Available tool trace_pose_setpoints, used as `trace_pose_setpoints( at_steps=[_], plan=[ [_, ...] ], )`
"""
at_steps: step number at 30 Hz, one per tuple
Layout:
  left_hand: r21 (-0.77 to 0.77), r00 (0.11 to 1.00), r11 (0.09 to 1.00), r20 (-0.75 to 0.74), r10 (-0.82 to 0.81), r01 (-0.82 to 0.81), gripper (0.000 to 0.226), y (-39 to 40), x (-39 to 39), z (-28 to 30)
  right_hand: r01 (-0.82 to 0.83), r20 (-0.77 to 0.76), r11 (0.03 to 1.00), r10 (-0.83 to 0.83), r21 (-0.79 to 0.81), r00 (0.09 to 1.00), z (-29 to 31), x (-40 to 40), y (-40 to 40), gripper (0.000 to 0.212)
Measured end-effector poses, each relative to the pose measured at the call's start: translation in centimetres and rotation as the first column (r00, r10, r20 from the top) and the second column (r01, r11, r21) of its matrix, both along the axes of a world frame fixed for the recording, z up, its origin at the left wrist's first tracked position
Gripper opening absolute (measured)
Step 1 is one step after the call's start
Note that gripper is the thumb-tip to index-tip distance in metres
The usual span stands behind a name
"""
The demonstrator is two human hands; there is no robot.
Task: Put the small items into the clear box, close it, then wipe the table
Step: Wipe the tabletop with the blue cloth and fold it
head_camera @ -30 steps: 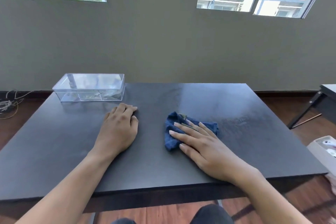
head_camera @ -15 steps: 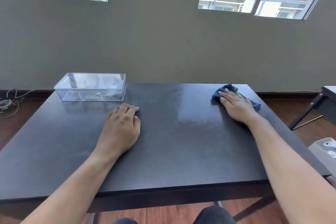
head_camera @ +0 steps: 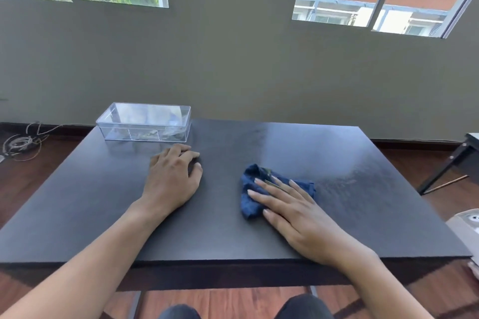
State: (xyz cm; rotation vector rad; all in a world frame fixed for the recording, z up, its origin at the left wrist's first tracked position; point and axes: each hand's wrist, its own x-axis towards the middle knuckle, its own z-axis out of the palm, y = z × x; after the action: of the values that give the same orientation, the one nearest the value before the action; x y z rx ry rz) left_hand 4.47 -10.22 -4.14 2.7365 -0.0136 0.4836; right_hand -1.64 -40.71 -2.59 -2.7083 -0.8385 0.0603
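Note:
The clear box stands shut with its lid on at the far left corner of the dark table, with small items dimly visible inside. A crumpled blue cloth lies near the table's middle. My right hand presses flat on the cloth with fingers spread. My left hand rests palm down on the table just in front of the box, fingers loosely curled, holding nothing.
A damp streak shines on the table's right half. A tangle of cables lies on the floor at the left. A second table's leg and a white object sit at the right. The wall runs close behind the table.
My right hand has swept the cloth from the far right corner back toward the table's middle, nearer to me. The left hand and the box have stayed put.

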Motion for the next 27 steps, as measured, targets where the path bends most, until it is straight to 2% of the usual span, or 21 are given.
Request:
trace_pose_setpoints(
  at_steps=[4,8,12,16,19,22,27],
  plan=[
    [0.088,0.998,0.996,-0.060,0.005,0.001,0.043,3.8,-1.1,0.8,-0.002,-0.015,0.999,0.002,-0.043,1.000,1.3,-1.3,-4.0,0.046],
    [0.143,0.995,0.990,-0.094,0.020,-0.007,0.051,7.6,-2.8,0.8,0.088,-0.027,0.993,-0.090,-0.074,0.996,1.2,3.6,-4.2,0.046],
    [0.105,0.988,0.994,-0.151,0.014,0.002,0.064,9.2,-3.9,0.3,0.303,-0.025,0.953,-0.304,-0.032,0.952,0.4,12.2,-0.8,0.043],
    [0.069,0.991,0.998,-0.129,0.017,-0.008,0.062,8.9,-4.1,0.3,0.376,-0.078,0.924,-0.380,-0.064,0.922,0.4,16.8,6.3,0.051],
    [0.053,0.992,0.999,-0.124,0.017,-0.010,0.053,8.8,-4.3,0.3,0.315,-0.065,0.947,-0.319,-0.066,0.946,0.1,15.4,11.1,0.054],
    [0.036,0.991,0.999,-0.133,0.012,-0.007,0.053,9.0,-4.2,0.3,0.214,-0.027,0.977,-0.214,-0.019,0.976,-0.3,10.5,13.6,0.053],
    [-0.051,0.986,0.999,-0.164,-0.028,0.020,0.053,10.7,-4.2,0.7,-0.098,0.032,0.995,0.098,-0.015,0.995,-0.2,1.8,9.9,0.051]
  ],
)
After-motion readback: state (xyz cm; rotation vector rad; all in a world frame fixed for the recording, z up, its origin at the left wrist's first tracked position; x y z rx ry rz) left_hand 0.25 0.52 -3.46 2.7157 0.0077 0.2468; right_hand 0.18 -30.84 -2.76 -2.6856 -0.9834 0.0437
